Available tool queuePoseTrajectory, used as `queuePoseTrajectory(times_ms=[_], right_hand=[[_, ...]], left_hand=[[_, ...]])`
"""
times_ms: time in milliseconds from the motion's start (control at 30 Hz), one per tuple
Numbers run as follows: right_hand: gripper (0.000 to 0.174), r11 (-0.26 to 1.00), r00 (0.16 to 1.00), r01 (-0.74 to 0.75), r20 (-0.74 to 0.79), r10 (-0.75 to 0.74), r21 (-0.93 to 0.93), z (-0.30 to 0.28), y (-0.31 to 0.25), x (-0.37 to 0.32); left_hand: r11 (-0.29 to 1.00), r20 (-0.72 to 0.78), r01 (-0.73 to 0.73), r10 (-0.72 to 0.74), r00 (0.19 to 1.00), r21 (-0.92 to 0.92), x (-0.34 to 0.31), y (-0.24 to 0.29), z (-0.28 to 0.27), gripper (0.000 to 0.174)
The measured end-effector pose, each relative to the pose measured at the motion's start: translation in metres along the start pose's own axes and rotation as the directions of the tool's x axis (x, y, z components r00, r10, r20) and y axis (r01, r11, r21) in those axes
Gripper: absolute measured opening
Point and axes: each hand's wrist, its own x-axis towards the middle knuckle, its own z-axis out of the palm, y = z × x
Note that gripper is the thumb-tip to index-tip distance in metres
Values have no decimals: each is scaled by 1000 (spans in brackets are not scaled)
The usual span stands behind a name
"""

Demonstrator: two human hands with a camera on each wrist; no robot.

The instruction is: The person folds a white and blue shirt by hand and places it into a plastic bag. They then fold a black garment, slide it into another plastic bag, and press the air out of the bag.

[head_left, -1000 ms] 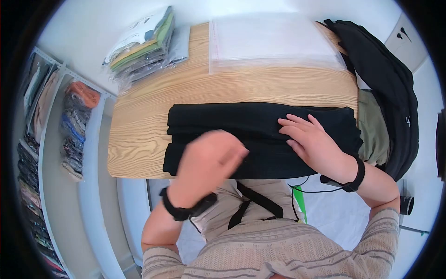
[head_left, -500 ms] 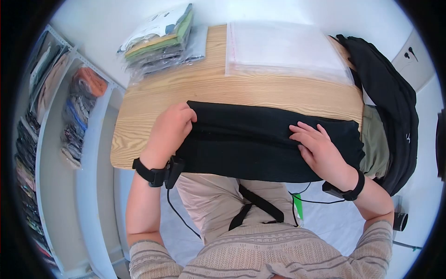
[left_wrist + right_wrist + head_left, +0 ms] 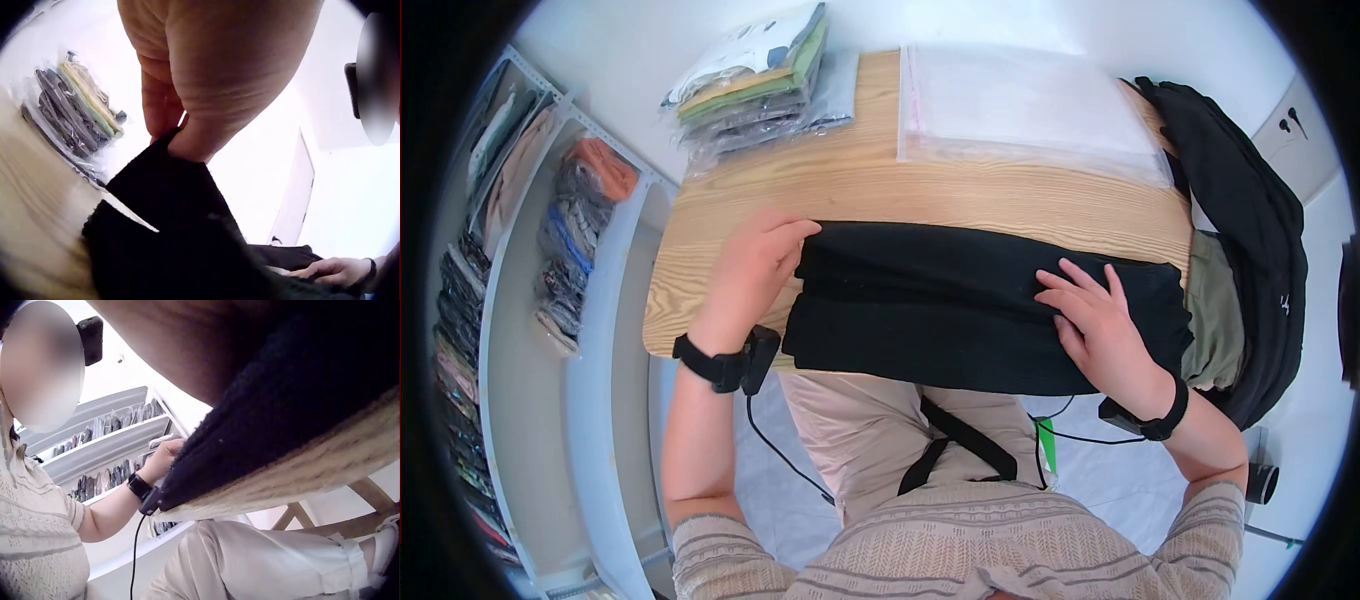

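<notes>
Black trousers (image 3: 940, 310) lie lengthwise along the table's near side, their two leg ends at the left. My left hand (image 3: 758, 262) pinches the far corner of those ends between thumb and fingers. In the left wrist view the pinched hem (image 3: 169, 165) is lifted, and a narrow slit separates it from the other leg end (image 3: 115, 234). My right hand (image 3: 1100, 325) rests on the right part of the cloth with its fingers spread. Dark cloth (image 3: 281, 419) fills much of the right wrist view under that hand.
A stack of bagged, folded clothes (image 3: 750, 85) stands at the table's back left. Clear plastic bags (image 3: 1030, 110) lie flat at the back. Black clothing (image 3: 1250, 230) and an olive garment (image 3: 1215, 310) lie at the right edge. Shelves (image 3: 550, 330) with bagged clothes are on the left.
My left hand has moved from over the trousers to their left end and now pinches the far corner there. The right hand stays on the cloth, its fingers now more spread.
</notes>
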Motion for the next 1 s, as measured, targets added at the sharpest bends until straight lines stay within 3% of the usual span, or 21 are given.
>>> queuePoseTrajectory(times_ms=[100,200,300,433,500,600,700,767,867,933,1000], right_hand=[[32,999,997,-16,-80,13,-33,5,0,1],[35,1000,999,-28,-42,29,10,3,1,2],[35,999,999,-26,-40,27,38,3,2,1],[35,993,997,-41,-54,47,107,2,6,0],[36,963,992,-81,-71,102,259,1,8,-1],[36,945,993,-73,-69,100,319,0,10,-3],[35,974,998,-42,-36,51,222,0,7,-2],[35,974,998,-38,-38,47,223,0,7,-1],[33,976,998,-30,-47,41,215,2,7,-2],[33,979,998,-30,-52,41,204,2,8,-2],[32,978,998,-21,-48,32,206,2,8,-2]], left_hand=[[999,124,-38,34,992,31,-8,6,-13,29],[997,256,-74,80,963,-34,-14,-1,-5,34],[997,280,-71,70,958,-5,-12,3,-5,38],[996,273,-91,82,959,22,-14,-5,-2,42],[997,210,-72,70,975,0,-15,-4,-5,42],[996,130,-68,60,990,59,-22,4,-21,41],[994,253,-111,108,961,-5,-35,4,-12,39],[998,295,-59,59,954,-11,-41,6,-11,40],[999,194,-6,14,981,-41,-42,11,-18,41],[997,31,58,-57,998,-50,-37,21,-31,35],[999,82,30,-28,996,-23,-34,28,-33,33]])
